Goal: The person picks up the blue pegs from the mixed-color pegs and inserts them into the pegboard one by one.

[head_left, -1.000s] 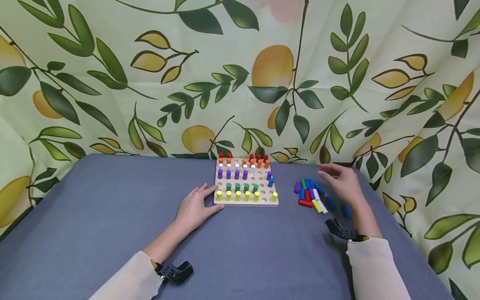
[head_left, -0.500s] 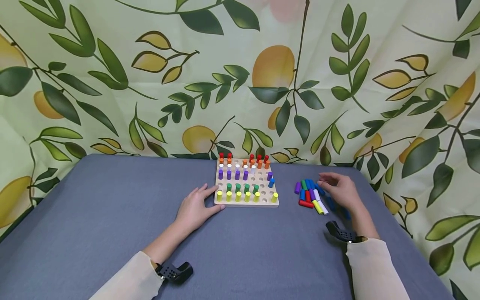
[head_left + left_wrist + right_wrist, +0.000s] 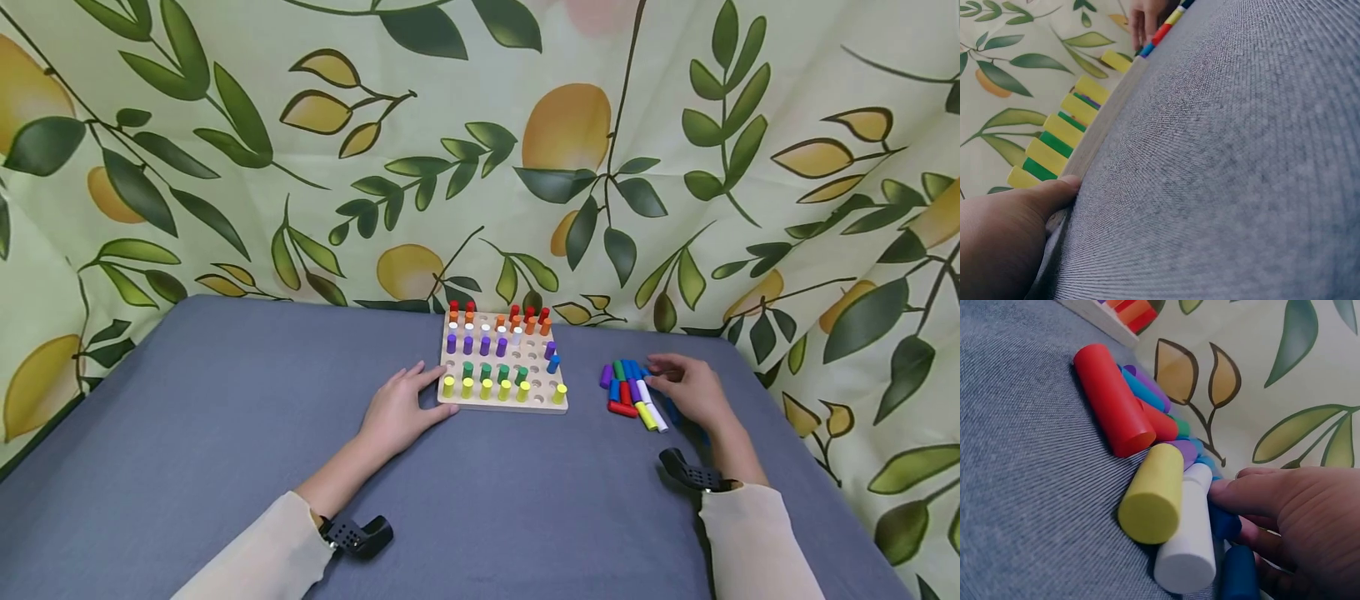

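A wooden pegboard [image 3: 510, 404] with rows of coloured pegs lies at the table's middle. My left hand [image 3: 401, 408] rests at its near left corner, index finger against the left side and thumb along the front edge. In the left wrist view, the thumb [image 3: 1060, 190] touches the board's edge beside yellow pegs [image 3: 1047, 155]. To the board's right lies a cluster of loose pegs: red [image 3: 1113, 400], yellow [image 3: 1150, 494], white [image 3: 1188, 531] and others. My right hand [image 3: 693, 392] reaches down at its right side, its thumb and fingers pinching a blue peg [image 3: 1224, 520].
A second dark blue peg [image 3: 1239, 575] lies under the right hand. Grey-blue cloth [image 3: 525, 500] covers the table. A leaf-patterned curtain [image 3: 450, 192] hangs right behind the table's far edge. Each wrist wears a black camera [image 3: 356, 536].
My right hand has lowered onto the right side of the peg cluster, and its fingers have closed on a blue peg. The left hand stays at the board's corner. The head view has shifted slightly.
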### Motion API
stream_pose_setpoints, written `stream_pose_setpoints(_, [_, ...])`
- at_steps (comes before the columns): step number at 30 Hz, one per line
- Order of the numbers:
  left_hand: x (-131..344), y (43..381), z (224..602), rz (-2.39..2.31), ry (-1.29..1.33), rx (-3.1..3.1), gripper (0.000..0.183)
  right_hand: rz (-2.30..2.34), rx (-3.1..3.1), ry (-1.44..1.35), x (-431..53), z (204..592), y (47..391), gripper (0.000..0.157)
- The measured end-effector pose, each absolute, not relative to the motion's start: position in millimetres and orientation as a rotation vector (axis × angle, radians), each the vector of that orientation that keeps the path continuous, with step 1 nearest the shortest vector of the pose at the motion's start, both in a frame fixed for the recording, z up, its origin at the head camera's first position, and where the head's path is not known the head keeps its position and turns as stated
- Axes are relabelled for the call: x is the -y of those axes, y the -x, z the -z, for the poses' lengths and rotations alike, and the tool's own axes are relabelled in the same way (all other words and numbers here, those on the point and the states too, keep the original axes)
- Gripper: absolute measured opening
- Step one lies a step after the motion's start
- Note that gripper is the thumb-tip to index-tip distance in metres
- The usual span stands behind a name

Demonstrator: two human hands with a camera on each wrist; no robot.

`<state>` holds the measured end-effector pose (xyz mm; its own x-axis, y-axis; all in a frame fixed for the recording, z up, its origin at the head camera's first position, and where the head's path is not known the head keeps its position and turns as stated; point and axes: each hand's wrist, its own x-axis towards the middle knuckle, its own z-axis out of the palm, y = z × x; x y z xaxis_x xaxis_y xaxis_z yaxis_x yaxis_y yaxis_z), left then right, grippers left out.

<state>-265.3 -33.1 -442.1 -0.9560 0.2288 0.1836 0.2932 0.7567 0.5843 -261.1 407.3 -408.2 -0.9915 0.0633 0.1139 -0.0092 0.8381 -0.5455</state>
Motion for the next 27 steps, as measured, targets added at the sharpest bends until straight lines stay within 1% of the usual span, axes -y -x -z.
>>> stream_pose_setpoints(10, [31.5,266.1,441.1,0.959,0.424,2.851,0.067,-0.815,2.896,0.085,-408.9,410.5,261.7,0.039])
stream_pose_setpoints(18, [31.4,266.4,440.9,0.952,0.429,2.847,0.067,-0.750,2.945,0.023,-408.4,411.8,264.7,0.039])
stream_pose_setpoints(22, [31.5,265.4,440.7,0.948,0.428,2.854,0.067,-0.758,2.928,0.035,-408.9,414.2,264.7,0.040])
stream_pose_setpoints(27, [31.1,264.7,440.0,0.950,0.428,2.853,0.067,-0.793,2.903,0.062,-408.6,415.7,263.6,0.037])
